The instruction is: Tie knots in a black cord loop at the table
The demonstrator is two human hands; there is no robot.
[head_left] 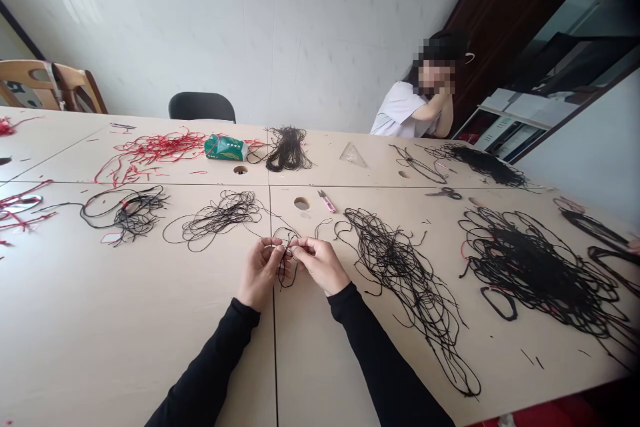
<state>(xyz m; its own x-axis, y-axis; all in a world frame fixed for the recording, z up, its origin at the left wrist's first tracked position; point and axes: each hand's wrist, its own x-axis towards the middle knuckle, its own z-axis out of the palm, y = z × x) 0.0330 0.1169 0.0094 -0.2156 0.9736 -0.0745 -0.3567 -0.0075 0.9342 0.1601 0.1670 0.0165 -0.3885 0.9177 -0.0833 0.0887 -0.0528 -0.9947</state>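
Observation:
My left hand [260, 270] and my right hand [320, 263] meet over the middle of the pale table [125, 320], both in black sleeves. Their fingertips pinch a thin black cord [286, 265] between them, and its loops hang down between the hands. A loose tangle of black cord [223, 215] lies just beyond my left hand. A long black cord pile [407, 273] stretches away to the right of my right hand. Small pink snips [327, 201] lie beyond my hands beside a round table hole [301, 203].
Red cords [155, 149] and a green tissue pack [226, 147] lie at the far left. Big black cord heaps [535, 267] and scissors [445, 193] are on the right. A seated person [425, 103] is at the far edge. A black chair [202, 107] stands behind the table.

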